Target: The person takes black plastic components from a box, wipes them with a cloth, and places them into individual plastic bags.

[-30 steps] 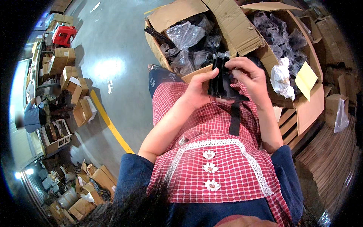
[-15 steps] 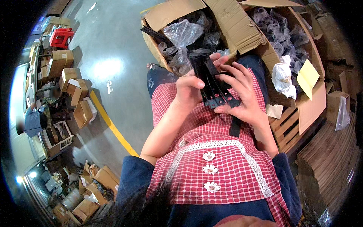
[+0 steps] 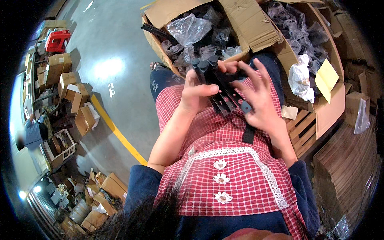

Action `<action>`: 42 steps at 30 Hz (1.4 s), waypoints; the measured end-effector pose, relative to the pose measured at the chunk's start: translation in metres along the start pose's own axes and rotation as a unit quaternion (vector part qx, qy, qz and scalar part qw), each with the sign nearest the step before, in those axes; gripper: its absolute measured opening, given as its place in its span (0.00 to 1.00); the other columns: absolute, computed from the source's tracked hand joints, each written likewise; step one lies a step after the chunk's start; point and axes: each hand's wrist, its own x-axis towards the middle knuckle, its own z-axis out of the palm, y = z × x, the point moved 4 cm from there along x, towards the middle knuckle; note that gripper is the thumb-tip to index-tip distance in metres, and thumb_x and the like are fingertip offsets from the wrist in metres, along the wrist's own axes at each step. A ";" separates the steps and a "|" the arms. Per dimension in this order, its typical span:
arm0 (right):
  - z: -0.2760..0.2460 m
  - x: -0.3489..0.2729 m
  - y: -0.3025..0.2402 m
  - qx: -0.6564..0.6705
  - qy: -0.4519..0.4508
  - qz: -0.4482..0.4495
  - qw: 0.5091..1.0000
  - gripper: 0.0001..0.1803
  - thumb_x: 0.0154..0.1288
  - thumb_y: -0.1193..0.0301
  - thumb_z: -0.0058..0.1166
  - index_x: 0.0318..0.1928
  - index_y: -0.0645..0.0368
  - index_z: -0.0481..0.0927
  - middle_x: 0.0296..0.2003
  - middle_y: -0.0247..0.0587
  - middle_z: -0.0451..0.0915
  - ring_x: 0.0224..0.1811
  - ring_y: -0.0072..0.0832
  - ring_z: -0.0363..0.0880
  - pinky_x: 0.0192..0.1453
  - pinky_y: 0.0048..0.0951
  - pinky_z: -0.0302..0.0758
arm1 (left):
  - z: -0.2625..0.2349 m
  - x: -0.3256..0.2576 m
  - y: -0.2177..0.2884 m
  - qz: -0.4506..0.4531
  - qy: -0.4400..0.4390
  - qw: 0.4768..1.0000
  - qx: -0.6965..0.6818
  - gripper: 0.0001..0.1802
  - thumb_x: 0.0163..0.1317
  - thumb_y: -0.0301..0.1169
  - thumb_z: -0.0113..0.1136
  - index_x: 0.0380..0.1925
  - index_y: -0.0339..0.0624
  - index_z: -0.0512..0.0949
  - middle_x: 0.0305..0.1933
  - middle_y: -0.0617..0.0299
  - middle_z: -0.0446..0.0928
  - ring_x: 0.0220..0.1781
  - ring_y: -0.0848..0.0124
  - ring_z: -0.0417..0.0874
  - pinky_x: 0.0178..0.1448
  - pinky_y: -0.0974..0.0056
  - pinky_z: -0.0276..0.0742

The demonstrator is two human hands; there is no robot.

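In front of my lap, my left hand (image 3: 195, 94) is closed round a bundle of narrow black strips (image 3: 222, 100) with small holes near their lower ends. Its thumb presses across them. Round dark grey discs (image 3: 203, 64) show at the far end of the bundle. My right hand (image 3: 260, 98) is at the bundle's right side, with its thumb and index finger at a black strip whose lower end has a grey disc (image 3: 246, 107). The other fingers of that hand are raised, spread and blurred. Its grip is partly hidden.
Beyond my knees stands an open carton (image 3: 160, 50) with clear plastic bags (image 3: 190, 30) and black parts. Another carton (image 3: 330, 116) of bagged parts sits on a wooden pallet (image 3: 302, 134) at the right. Stacked cardboard (image 3: 344, 164) lies nearer. A person (image 3: 34, 132) is far left among boxes.
The bundle has turned in my hands, so round discs now show at its far end and one beside my right thumb. My right fingers have lifted and spread.
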 end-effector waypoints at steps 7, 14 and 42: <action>-0.018 0.008 -0.018 0.207 -0.046 -0.091 0.973 0.14 0.47 0.72 0.56 0.38 0.53 0.86 0.66 0.49 0.71 0.76 0.53 0.54 0.79 0.60 0.43 | -0.026 -0.008 0.013 0.128 -0.024 0.990 0.057 0.23 0.41 0.32 0.66 0.40 0.34 0.77 0.36 0.53 0.78 0.59 0.41 0.77 0.68 0.42 0.67; -0.045 0.006 -0.007 0.366 -0.016 0.011 0.931 0.20 0.47 0.68 0.52 0.42 0.61 0.84 0.54 0.47 0.82 0.60 0.44 0.77 0.79 0.56 0.51 | -0.038 -0.008 0.048 0.197 -0.063 0.973 0.099 0.23 0.40 0.30 0.64 0.42 0.39 0.77 0.44 0.49 0.82 0.68 0.35 0.69 0.73 0.34 0.58; 0.056 0.016 0.002 0.467 -0.009 0.167 0.868 0.29 0.51 0.71 0.62 0.55 0.69 0.73 0.42 0.61 0.81 0.45 0.46 0.83 0.49 0.40 0.78 | -0.014 0.002 0.010 0.064 0.035 0.907 0.415 0.27 0.46 0.22 0.71 0.50 0.34 0.80 0.66 0.46 0.73 0.67 0.61 0.75 0.67 0.58 0.72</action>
